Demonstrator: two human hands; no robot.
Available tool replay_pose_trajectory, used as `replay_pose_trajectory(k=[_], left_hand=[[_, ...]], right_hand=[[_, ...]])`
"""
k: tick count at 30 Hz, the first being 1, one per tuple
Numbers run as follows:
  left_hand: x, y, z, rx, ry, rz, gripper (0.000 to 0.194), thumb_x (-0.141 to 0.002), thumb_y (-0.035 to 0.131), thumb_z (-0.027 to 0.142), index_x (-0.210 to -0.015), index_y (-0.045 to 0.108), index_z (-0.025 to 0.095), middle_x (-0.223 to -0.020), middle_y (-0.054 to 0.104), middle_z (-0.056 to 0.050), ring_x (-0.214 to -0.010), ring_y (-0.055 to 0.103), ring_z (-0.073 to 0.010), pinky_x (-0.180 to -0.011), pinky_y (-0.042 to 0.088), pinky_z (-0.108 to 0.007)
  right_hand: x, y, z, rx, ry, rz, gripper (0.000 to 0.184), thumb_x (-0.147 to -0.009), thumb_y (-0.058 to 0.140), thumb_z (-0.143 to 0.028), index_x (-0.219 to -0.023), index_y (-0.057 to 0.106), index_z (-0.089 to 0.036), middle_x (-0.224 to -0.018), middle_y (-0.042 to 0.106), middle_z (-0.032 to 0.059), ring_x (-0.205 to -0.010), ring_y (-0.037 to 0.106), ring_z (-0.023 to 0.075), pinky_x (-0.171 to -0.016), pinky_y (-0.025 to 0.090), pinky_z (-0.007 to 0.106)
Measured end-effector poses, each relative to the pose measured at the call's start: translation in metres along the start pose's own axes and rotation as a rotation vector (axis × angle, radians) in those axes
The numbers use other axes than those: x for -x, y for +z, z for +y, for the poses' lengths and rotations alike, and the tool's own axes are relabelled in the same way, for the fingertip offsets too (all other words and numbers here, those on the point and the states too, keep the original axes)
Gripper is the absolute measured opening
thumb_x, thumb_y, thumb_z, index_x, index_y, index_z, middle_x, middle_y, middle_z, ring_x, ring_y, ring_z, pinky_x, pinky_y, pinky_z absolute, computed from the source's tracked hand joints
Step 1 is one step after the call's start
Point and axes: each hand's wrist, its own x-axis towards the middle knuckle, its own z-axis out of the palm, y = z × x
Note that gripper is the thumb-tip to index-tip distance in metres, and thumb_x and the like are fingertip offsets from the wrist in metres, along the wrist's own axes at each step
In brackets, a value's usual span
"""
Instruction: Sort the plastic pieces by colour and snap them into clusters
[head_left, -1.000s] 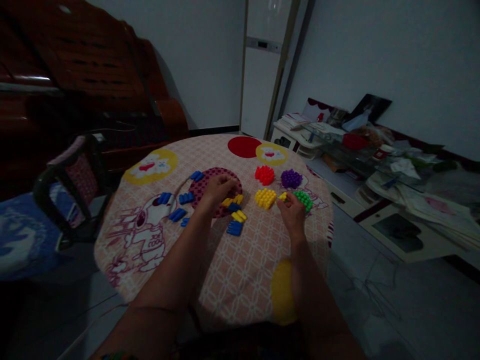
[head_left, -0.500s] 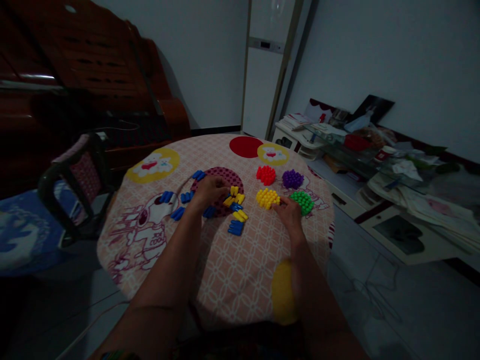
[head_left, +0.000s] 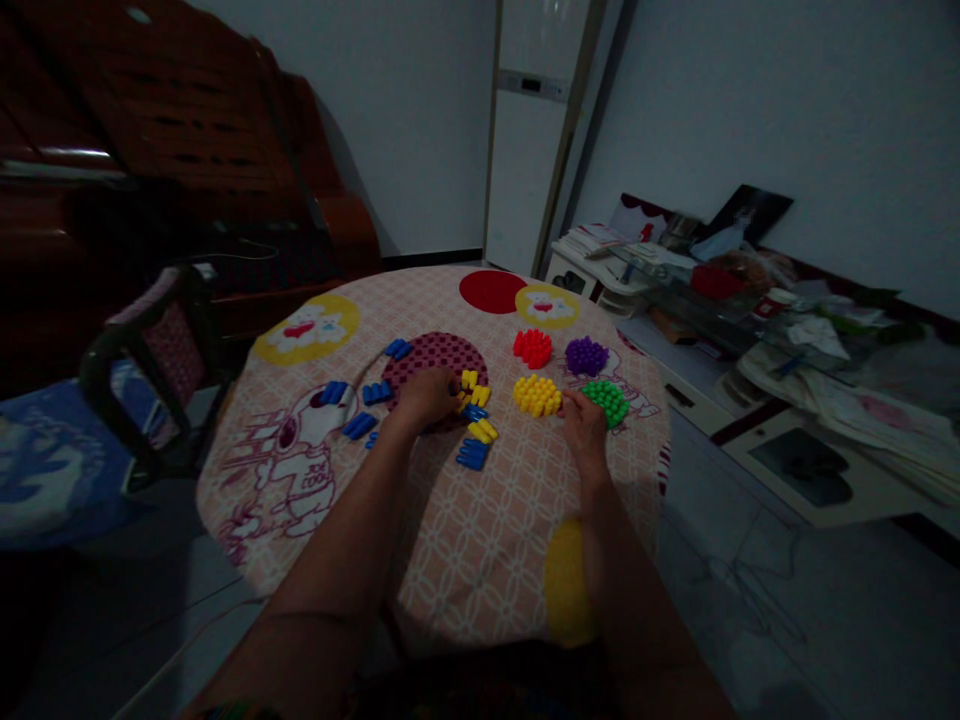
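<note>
Clutter covers the glass-topped white cabinet (head_left: 757, 448) over on the right: papers, plastic bags, a red and white paper cup (head_left: 772, 303). Long brown wooden bench (head_left: 195, 120) sits at the back left, with a dark-framed chair (head_left: 109, 365) with a pink back nearer the desk. None of that blocks the round desk (head_left: 480, 530) with its pale pink patterned cloth, but the left forearm does cover part of one small blue plastic piece (head_left: 370, 441).

The toy stuff itself is knobbly plastic. Four bumpy clusters sit right of centre: yellow (head_left: 537, 396) and green (head_left: 606, 403) nearer the person, red (head_left: 532, 348) and purple (head_left: 586, 355) behind them. Loose yellow and blue plastic pieces (head_left: 483, 430) lie in a little line by the dark red checked circle (head_left: 442, 350) on the cloth, and more ribbed blue pieces (head_left: 376, 391) are scattered off to the left.

Both arms reach forward, palms mostly down. Left hand (head_left: 431, 397) is bunched up narrow, fingertips right at the yellow pieces; can't tell if it's gripping one. Right hand (head_left: 585, 425) has its fingers drawn together at the yellow cluster's right edge, between it and the green one, and whether anything's pinched there is too small to tell.
</note>
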Motion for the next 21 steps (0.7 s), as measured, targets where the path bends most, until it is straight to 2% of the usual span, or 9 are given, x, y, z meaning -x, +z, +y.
replay_pose_trajectory(k=[3, 7, 12, 16, 21], left_hand=[[-0.001, -0.001, -0.004, 0.077, 0.04, -0.017, 0.026, -0.075, 0.066, 0.021, -0.1, 0.074, 0.018, -0.1, 0.076, -0.007, -0.09, 0.068, -0.0223, -0.072, 0.045, -0.027], [-0.003, -0.004, -0.007, 0.206, 0.066, 0.068, 0.031, -0.075, 0.063, 0.023, -0.103, 0.074, 0.017, -0.096, 0.075, -0.007, -0.084, 0.067, -0.0211, -0.071, 0.047, -0.027], [-0.004, 0.002, 0.01, 0.387, 0.177, 0.118, 0.031, -0.075, 0.055, 0.019, -0.098, 0.075, 0.016, -0.092, 0.075, -0.005, -0.08, 0.066, -0.0179, -0.073, 0.048, -0.026], [-0.003, 0.016, 0.031, 0.441, 0.313, 0.071, 0.028, -0.078, 0.056, 0.02, -0.098, 0.075, 0.016, -0.092, 0.075, -0.006, -0.08, 0.067, -0.0174, -0.072, 0.049, -0.025], [-0.001, 0.029, 0.043, 0.291, 0.391, -0.051, 0.027, -0.078, 0.059, 0.015, -0.098, 0.077, 0.018, -0.098, 0.077, -0.008, -0.086, 0.069, -0.0194, -0.076, 0.048, -0.026]], right_hand=[[0.0, 0.001, 0.0, -0.006, 0.009, 0.006, 0.04, -0.089, 0.044, -0.038, -0.101, 0.075, -0.016, -0.092, 0.075, 0.0088, -0.08, 0.065, 0.0227, -0.076, 0.049, 0.034], [0.001, 0.001, -0.001, -0.013, 0.01, 0.009, 0.04, -0.088, 0.043, -0.038, -0.1, 0.075, -0.016, -0.092, 0.075, 0.0088, -0.081, 0.065, 0.0226, -0.077, 0.05, 0.033], [0.001, 0.001, -0.003, -0.004, 0.024, 0.012, 0.042, -0.089, 0.041, -0.038, -0.099, 0.075, -0.016, -0.093, 0.075, 0.0084, -0.083, 0.065, 0.022, -0.077, 0.049, 0.032], [0.001, 0.001, -0.005, 0.012, 0.033, 0.001, 0.041, -0.089, 0.041, -0.038, -0.098, 0.074, -0.017, -0.091, 0.074, 0.0077, -0.081, 0.064, 0.0213, -0.075, 0.048, 0.031], [0.002, 0.0, -0.01, 0.033, 0.026, 0.011, 0.039, -0.088, 0.04, -0.038, -0.09, 0.073, -0.017, -0.086, 0.073, 0.0076, -0.077, 0.062, 0.0204, -0.073, 0.047, 0.03]])
